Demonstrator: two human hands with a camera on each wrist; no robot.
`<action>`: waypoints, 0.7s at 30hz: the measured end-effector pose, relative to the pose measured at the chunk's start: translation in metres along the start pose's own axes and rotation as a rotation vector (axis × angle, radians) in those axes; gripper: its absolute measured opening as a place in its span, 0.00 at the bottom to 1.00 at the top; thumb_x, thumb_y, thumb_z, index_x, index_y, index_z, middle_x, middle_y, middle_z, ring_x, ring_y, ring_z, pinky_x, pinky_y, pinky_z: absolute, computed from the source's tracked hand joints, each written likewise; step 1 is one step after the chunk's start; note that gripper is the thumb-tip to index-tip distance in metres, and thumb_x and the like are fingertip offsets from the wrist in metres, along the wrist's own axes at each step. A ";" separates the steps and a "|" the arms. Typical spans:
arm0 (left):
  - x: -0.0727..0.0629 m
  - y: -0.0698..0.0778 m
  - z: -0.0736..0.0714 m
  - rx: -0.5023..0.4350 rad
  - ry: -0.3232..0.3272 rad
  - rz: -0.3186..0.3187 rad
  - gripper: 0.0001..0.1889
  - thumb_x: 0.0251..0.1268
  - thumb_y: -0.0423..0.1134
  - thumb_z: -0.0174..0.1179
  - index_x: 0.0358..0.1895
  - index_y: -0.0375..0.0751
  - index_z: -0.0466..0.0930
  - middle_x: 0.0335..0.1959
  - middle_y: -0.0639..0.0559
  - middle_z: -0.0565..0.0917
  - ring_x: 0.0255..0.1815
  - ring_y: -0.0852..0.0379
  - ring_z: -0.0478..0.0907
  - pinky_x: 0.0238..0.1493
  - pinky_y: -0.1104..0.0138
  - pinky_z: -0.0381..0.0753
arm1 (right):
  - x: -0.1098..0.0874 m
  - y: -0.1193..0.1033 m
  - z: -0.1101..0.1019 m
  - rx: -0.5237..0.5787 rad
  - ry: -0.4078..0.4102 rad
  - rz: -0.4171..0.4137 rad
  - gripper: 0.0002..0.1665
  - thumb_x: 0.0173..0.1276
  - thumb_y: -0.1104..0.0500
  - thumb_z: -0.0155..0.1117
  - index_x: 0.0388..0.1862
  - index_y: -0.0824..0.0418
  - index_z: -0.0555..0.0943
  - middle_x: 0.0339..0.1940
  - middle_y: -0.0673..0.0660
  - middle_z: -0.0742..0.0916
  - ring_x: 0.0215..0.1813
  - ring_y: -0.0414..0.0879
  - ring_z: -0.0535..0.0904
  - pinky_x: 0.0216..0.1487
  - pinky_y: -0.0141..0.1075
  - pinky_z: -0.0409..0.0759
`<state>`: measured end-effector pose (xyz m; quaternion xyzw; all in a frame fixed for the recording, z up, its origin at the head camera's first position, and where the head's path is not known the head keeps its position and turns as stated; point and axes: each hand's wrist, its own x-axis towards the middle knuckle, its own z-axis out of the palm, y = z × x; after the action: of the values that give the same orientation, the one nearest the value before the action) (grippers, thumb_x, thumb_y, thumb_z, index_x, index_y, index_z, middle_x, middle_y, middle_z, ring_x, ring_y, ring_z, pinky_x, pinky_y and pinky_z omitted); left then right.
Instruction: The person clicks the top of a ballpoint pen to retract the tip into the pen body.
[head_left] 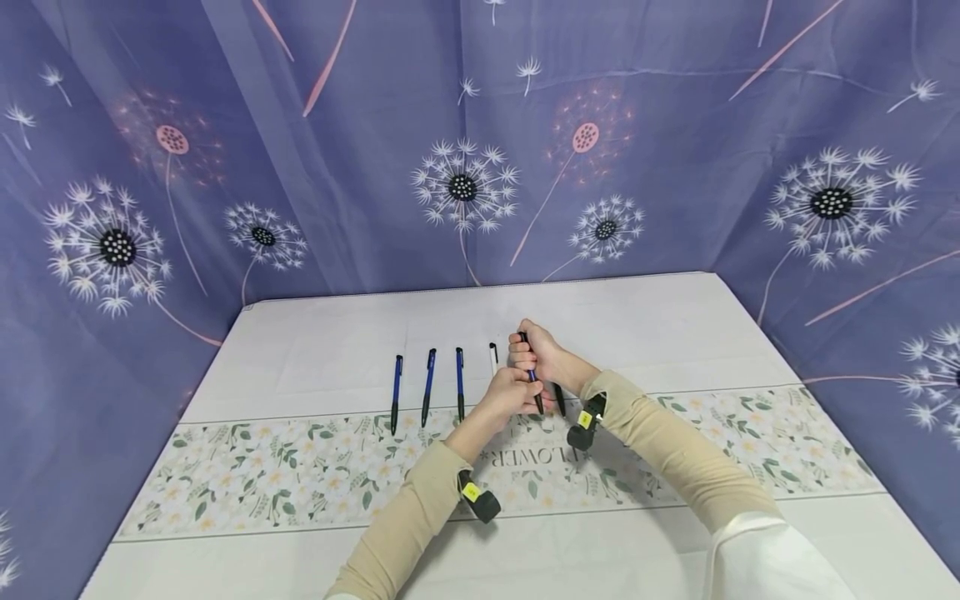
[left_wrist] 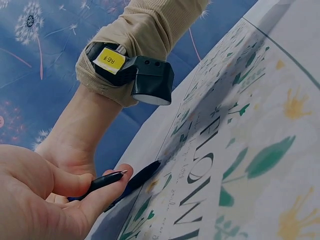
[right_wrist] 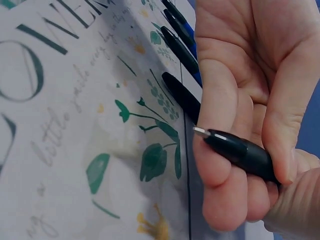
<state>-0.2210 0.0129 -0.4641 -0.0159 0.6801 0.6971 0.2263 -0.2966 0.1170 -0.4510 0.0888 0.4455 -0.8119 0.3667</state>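
Note:
Both hands hold one blue-and-black click pen [head_left: 535, 392] over the floral band. My right hand [head_left: 542, 353] curls round its upper part, thumb near the top end. Below it, my left hand [head_left: 514, 392] pinches the black grip between thumb and fingers. In the left wrist view the pen's black end [left_wrist: 107, 181] shows a small metal point sticking out. That metal tip also shows in the right wrist view, where the black barrel [right_wrist: 240, 152] lies across the left fingers. The pen's upper part is hidden in that view.
Left of the hands lie three blue pens, the outermost pen [head_left: 397, 396] farthest left. A white pen [head_left: 493, 357] is partly hidden behind the left hand. Another dark pen [head_left: 558, 399] lies just right of the hands. The white table cloth [head_left: 315, 358] bears a floral band.

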 end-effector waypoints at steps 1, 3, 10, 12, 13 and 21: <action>0.000 0.000 0.000 0.007 0.001 -0.001 0.07 0.71 0.28 0.52 0.42 0.25 0.75 0.41 0.28 0.84 0.41 0.43 0.87 0.42 0.62 0.88 | 0.000 0.000 0.000 -0.004 0.002 -0.004 0.21 0.68 0.60 0.30 0.14 0.51 0.57 0.08 0.42 0.59 0.13 0.35 0.45 0.09 0.24 0.47; 0.000 0.000 0.000 0.023 0.002 0.000 0.08 0.71 0.28 0.52 0.45 0.23 0.75 0.41 0.29 0.85 0.40 0.44 0.87 0.42 0.62 0.88 | 0.000 0.000 0.000 -0.003 0.006 -0.006 0.21 0.69 0.60 0.31 0.14 0.51 0.58 0.08 0.42 0.59 0.12 0.34 0.47 0.10 0.24 0.46; -0.001 0.001 0.000 -0.001 -0.019 0.009 0.07 0.71 0.28 0.52 0.42 0.25 0.75 0.42 0.28 0.84 0.42 0.43 0.87 0.43 0.62 0.87 | -0.003 -0.001 0.002 -0.014 -0.006 -0.007 0.21 0.69 0.59 0.30 0.13 0.51 0.57 0.07 0.43 0.60 0.12 0.34 0.47 0.09 0.24 0.47; -0.002 0.001 0.000 -0.013 -0.027 0.010 0.06 0.71 0.28 0.52 0.41 0.25 0.74 0.42 0.27 0.84 0.43 0.42 0.86 0.43 0.62 0.87 | -0.005 -0.001 0.002 -0.018 -0.009 -0.007 0.22 0.69 0.59 0.30 0.13 0.51 0.57 0.07 0.43 0.60 0.12 0.34 0.47 0.09 0.24 0.47; -0.003 0.001 0.000 -0.016 -0.031 0.013 0.06 0.71 0.28 0.51 0.41 0.25 0.74 0.42 0.26 0.84 0.43 0.42 0.86 0.43 0.61 0.87 | -0.005 -0.001 0.003 -0.022 -0.012 -0.009 0.22 0.69 0.59 0.30 0.13 0.51 0.57 0.07 0.42 0.60 0.12 0.34 0.47 0.10 0.24 0.47; -0.005 0.002 0.001 -0.026 -0.035 0.009 0.04 0.72 0.28 0.51 0.39 0.29 0.72 0.43 0.27 0.84 0.42 0.44 0.87 0.45 0.61 0.87 | -0.007 -0.002 0.004 -0.019 -0.008 -0.017 0.23 0.70 0.59 0.30 0.12 0.50 0.53 0.07 0.42 0.59 0.15 0.34 0.44 0.12 0.24 0.43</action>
<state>-0.2172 0.0129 -0.4607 -0.0036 0.6669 0.7072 0.2348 -0.2917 0.1182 -0.4440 0.0784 0.4524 -0.8111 0.3624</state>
